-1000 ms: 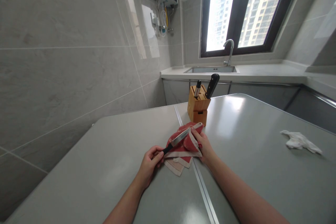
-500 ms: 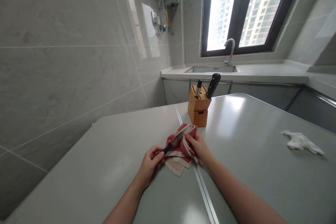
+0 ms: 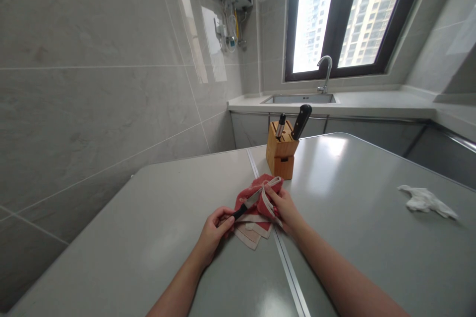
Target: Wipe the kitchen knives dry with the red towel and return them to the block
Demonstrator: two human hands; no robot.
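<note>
A small knife (image 3: pixel 240 212) with a black handle points up and to the right, its handle in the closed fingers of my left hand (image 3: pixel 214 230). Red cloth with white edging, a towel (image 3: pixel 250 189), lies under the blade and is folded over its front part, so the tip is hidden. My right hand (image 3: pixel 285 208) pinches that fold around the blade. Just beyond the towel stands a wooden knife block (image 3: pixel 282 151), with a large black-handled knife (image 3: pixel 302 121) and a second, thinner handle (image 3: pixel 280 126) sticking out of its top.
A crumpled white cloth or tissue (image 3: pixel 427 202) lies at the right of the grey table (image 3: pixel 167 228). A metal strip (image 3: pixel 288 267) runs across the tabletop. Behind the table are a counter with a sink (image 3: pixel 301 99) and a tap (image 3: pixel 327 74).
My right hand has folded the towel over the blade and shifted slightly right; less of the blade shows now. My left hand keeps the handle in nearly the same place.
</note>
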